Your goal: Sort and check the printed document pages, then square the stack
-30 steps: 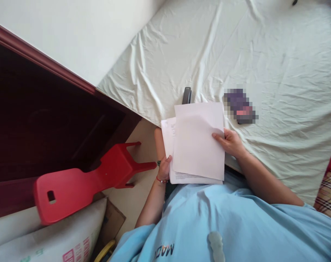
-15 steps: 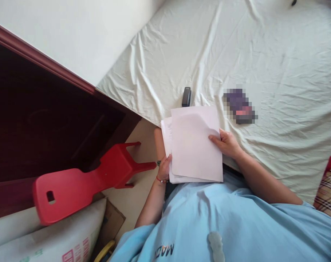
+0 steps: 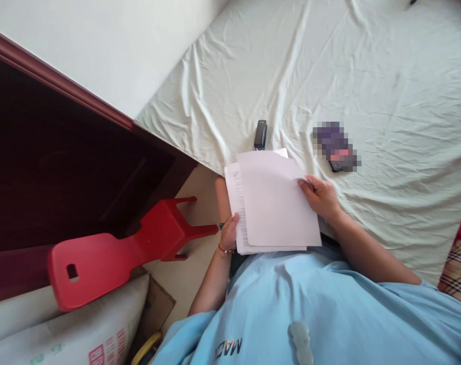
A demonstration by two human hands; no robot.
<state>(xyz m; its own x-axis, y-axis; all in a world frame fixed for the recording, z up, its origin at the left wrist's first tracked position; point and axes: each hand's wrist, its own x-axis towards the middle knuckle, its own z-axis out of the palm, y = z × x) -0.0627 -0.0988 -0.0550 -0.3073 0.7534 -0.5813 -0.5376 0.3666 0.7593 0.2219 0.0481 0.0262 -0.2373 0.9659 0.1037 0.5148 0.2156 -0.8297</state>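
Observation:
My left hand point(image 3: 229, 234) grips the left edge of a stack of printed paper point(image 3: 233, 203), its thumb on top and its fingers hidden underneath. A blank-faced sheet of paper point(image 3: 279, 203) lies askew over the stack, covering most of the print. Its right edge is pinched between the thumb and fingers of my right hand point(image 3: 321, 196). Just beyond the top edge of the papers, a black stapler point(image 3: 260, 135) rests on the bed sheet. Farther right lies a dark, blurred-out object point(image 3: 334, 147), perhaps a phone.
The papers are over my lap, at the edge of a bed with a wrinkled pale sheet point(image 3: 386, 91). To the left stand a red plastic chair point(image 3: 89, 263) and a white printed sack point(image 3: 81, 329). A plaid item point(image 3: 458, 268) sits at the far right.
My right hand has moved a little to the right with the top sheet. More of the printed stack now shows at the left and top. My left hand has stayed in place.

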